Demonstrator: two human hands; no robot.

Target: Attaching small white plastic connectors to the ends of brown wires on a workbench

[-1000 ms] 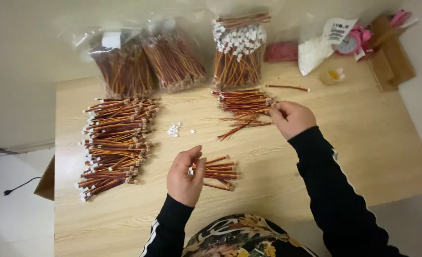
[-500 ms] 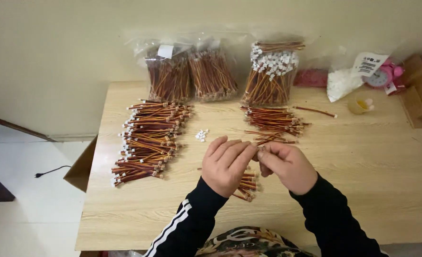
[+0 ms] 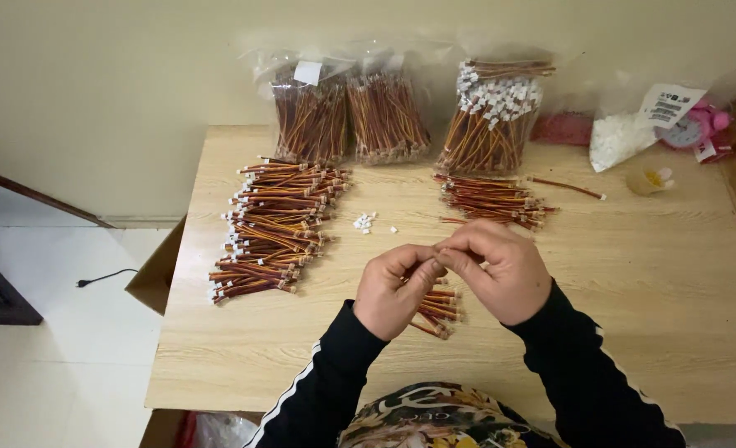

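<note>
My left hand (image 3: 393, 290) and my right hand (image 3: 500, 270) meet above the table, fingertips pinched together on a thin red-brown wire piece that is mostly hidden between them. Under the hands lies a small bundle of the same wires (image 3: 438, 305). A loose heap of wires (image 3: 488, 199) lies beyond the right hand. A long stacked pile of wires with white connectors (image 3: 272, 224) lies to the left. A few small white connectors (image 3: 366, 221) sit between the piles.
Three clear bags of wires (image 3: 384, 116) lean against the wall at the wooden table's (image 3: 675, 290) back edge. A bag of white parts (image 3: 625, 137), a small yellow cup (image 3: 648, 178) and pink items stand at the back right. A cardboard box (image 3: 156, 270) is on the floor at the left.
My right hand came back from the far wire heap and joined the left hand over the small bundle. The camera view shifted right.
</note>
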